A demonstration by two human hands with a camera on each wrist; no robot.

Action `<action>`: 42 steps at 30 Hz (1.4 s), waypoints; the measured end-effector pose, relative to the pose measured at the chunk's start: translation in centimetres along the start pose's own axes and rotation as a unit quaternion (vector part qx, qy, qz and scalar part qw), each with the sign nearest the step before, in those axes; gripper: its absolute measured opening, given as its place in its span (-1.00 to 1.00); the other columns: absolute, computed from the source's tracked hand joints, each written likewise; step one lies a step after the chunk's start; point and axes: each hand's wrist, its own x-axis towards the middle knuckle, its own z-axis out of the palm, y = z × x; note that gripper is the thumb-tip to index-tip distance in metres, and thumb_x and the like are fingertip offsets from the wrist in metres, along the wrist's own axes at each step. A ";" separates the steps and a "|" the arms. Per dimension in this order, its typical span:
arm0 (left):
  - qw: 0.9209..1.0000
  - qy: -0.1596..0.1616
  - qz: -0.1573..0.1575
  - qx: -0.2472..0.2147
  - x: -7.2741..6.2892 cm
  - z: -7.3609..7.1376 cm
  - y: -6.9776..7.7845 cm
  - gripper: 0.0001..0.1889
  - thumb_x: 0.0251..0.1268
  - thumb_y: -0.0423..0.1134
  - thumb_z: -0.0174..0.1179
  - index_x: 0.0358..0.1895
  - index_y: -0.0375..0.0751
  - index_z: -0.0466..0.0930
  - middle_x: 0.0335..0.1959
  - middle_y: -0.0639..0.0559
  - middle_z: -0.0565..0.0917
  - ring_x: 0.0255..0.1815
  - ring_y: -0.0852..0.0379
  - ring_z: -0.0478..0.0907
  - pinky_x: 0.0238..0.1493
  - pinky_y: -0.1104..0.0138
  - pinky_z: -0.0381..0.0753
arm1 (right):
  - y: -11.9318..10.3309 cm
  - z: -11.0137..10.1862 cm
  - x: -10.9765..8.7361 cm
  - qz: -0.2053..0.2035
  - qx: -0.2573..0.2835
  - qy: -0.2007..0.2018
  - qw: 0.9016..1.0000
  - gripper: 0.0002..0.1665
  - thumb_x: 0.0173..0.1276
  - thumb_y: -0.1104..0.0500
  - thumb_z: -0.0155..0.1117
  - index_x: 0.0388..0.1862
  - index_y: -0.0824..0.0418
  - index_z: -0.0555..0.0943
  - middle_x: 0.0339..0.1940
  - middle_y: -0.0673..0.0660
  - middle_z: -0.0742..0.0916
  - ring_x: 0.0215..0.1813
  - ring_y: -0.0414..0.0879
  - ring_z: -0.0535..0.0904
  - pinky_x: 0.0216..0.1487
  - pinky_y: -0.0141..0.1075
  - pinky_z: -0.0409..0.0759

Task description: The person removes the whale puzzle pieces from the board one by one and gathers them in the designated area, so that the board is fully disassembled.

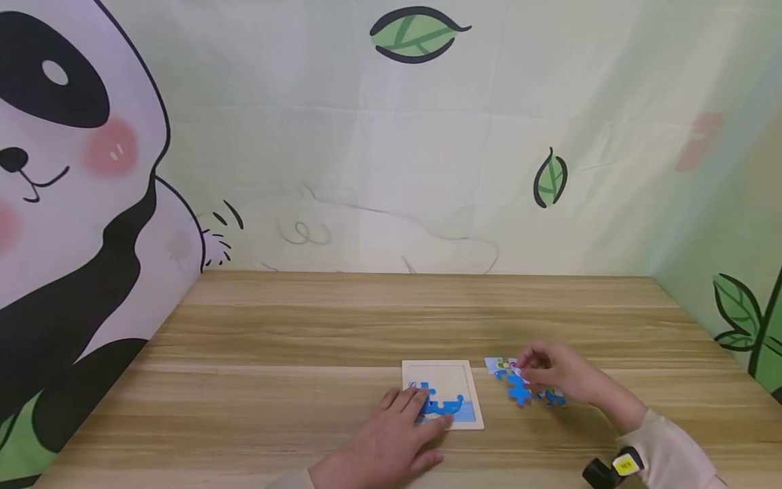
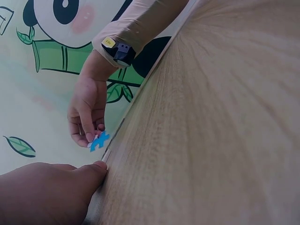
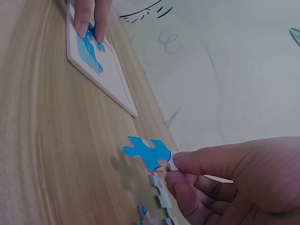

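Observation:
A square wooden puzzle tray (image 1: 440, 373) lies on the table, its lower part filled with joined blue jigsaw pieces (image 1: 451, 407). My left hand (image 1: 391, 435) rests over the tray's lower left, fingers extended and touching the pieces. To the right of the tray, my right hand (image 1: 562, 372) pinches a blue jigsaw piece (image 3: 147, 153) between thumb and fingers. In the right wrist view, this piece is held above the table by its white-edged end. Loose jigsaw pieces (image 1: 493, 365) lie beneath and around the right hand, partly hidden by it.
The wooden table (image 1: 275, 326) reaches back to a printed cloth wall (image 1: 342, 136) with leaves and a panda. A black wrist device with a yellow label (image 1: 626, 464) sits at the right sleeve.

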 end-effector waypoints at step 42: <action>1.000 0.000 0.008 -0.009 -0.1 0.1 -0.2 -0.50 0.46 0.23 -0.20 0.38 0.29 0.31 0.36 -0.15 0.41 0.39 -0.08 0.34 0.36 0.02 0.34 | 1.0 1.0 0.3 0.048 -0.118 0.039 0.991 -0.96 0.23 0.33 0.28 -0.35 0.26 0.59 -0.49 -0.01 0.60 -0.42 -0.23 0.43 -0.40 -0.44 0.41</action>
